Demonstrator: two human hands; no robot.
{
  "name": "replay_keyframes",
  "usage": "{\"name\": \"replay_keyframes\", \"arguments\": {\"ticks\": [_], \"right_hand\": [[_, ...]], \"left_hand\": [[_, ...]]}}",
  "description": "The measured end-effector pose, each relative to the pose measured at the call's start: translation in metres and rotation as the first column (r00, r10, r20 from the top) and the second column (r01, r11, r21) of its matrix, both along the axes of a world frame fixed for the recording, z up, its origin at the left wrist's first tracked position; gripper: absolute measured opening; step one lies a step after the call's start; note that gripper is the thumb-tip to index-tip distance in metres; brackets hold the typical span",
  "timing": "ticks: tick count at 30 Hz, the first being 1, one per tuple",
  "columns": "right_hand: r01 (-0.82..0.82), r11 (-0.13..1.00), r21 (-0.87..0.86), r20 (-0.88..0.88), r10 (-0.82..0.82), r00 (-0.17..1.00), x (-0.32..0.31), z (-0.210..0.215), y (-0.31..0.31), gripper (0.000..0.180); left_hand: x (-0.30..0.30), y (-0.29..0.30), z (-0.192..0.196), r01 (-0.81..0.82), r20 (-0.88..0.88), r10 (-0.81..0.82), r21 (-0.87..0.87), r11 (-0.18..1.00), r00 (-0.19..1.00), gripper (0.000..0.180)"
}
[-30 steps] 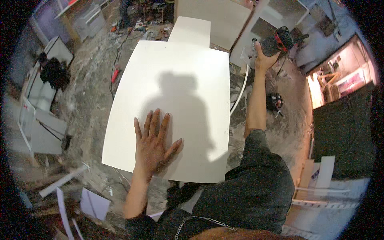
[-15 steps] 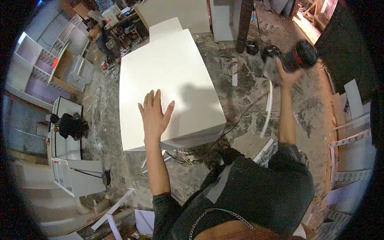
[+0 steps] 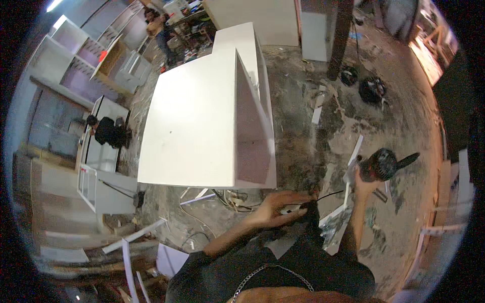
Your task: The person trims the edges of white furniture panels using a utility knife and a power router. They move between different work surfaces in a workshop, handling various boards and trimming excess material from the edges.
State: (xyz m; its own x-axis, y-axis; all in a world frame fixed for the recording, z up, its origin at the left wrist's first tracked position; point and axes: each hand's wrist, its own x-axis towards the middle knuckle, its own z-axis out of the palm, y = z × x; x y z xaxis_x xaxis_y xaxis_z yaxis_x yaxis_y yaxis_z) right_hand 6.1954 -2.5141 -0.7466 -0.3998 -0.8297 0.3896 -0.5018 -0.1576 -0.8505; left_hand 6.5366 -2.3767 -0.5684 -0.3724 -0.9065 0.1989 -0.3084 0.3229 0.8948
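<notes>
A person in a black shirt and a silver neck chain (image 3: 270, 272) stands over a littered workshop floor (image 3: 303, 131). The left hand (image 3: 275, 206) reaches across the body at waist height, fingers (image 3: 290, 198) curled around something small and pale against the dark clothing; what it is cannot be told, nor how firmly it is gripped. A thin black cord (image 3: 331, 194) runs from that spot toward the right. The right hand (image 3: 359, 177) is raised at arm's length to the side, fingers clenched on a black handheld power tool (image 3: 386, 162), its dark snout pointing away to the right, held above the floor and well apart from the cabinet.

Just beyond the left hand lies a large white flat-panelled cabinet (image 3: 194, 121), its broad face up and one open side showing a pale violet interior. Offcuts of white board (image 3: 333, 219) and loose cables (image 3: 230, 197) lie scattered between it and the person's feet. Further off to the left, white shelf units (image 3: 101, 187) stand beside a black bundle (image 3: 110, 132) on a low stand. To the right, two dark round objects (image 3: 371, 88) sit on the debris-strewn floor. At the far end, more white cabinet carcasses (image 3: 262, 20) rise near another person (image 3: 159, 25) at work.
</notes>
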Motion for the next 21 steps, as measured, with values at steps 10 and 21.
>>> {"name": "replay_keyframes", "arguments": {"ticks": [10,21], "right_hand": [[-0.563,0.826,0.016,0.903,0.230,0.363,-0.150,-0.115,-0.136,0.071],[-0.705,0.691,0.158,0.076,0.704,0.706,-0.176,-0.004,-0.202,0.072]], "left_hand": [[-0.248,-0.270,-0.044,-0.111,0.112,0.184,-0.473,0.874,0.976,0.061],[-0.316,-0.309,-0.103,-0.341,0.056,0.415,-0.477,0.810,0.908,0.053]]}}
